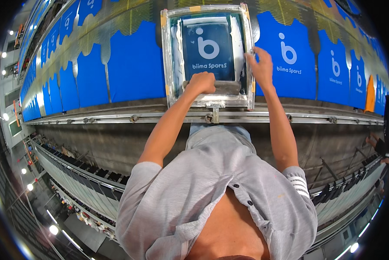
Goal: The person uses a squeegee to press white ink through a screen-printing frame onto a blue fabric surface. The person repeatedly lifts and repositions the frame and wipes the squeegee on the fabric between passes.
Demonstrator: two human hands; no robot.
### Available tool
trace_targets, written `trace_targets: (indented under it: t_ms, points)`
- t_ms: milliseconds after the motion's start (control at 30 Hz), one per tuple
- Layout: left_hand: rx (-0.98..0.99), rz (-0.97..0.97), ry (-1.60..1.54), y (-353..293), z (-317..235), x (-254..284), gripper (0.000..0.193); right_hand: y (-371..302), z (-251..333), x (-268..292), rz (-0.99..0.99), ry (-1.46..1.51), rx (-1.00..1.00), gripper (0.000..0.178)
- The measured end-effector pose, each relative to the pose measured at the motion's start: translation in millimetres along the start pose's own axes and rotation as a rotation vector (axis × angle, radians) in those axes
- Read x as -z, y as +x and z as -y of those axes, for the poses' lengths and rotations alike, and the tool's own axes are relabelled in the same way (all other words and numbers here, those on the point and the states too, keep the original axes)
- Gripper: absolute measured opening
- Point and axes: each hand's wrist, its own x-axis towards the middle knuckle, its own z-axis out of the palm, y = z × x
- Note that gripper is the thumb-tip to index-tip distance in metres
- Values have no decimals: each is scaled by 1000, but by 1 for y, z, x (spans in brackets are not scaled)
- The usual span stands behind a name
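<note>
A screen-printing frame [251, 89] with a metal rim lies over the blue fabric in front of me. Its dark mesh [220, 35] carries a pale looped emblem with lettering below, and white ink lines both sides. My left hand [201, 82] is closed on a squeegee [227, 88] that lies across the near end of the mesh. Its fingers hide the tool's left part. My right hand [261, 67] is at the frame's right rim, thumb and fingers apart. Whether it presses on the rim I cannot tell.
Blue fabric pieces [136, 65] line the long table; those on the right bear white prints [287, 50]. An orange piece [370, 94] stands at the far right. A metal rail [159, 117] runs along the near edge. Racks [77, 167] stand behind me, and another person's arm [375, 142] shows at right.
</note>
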Motion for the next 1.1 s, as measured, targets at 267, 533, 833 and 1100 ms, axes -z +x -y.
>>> trace_targets:
  t_ms: [267, 533, 833, 1100]
  points:
    - [-267, 436, 127, 97, 61, 90, 59, 24, -26, -11, 190, 354, -699, 44]
    - [-96, -586, 108, 131, 78, 209, 30, 33, -1, 1, 187, 439, -763, 30]
    - [-314, -1010, -69, -3, 30, -44, 32, 41, 7, 12, 241, 297, -644, 40]
    - [-260, -956, -114, -95, 18, -94, 47, 45, -16, -14, -25, 341, -511, 32]
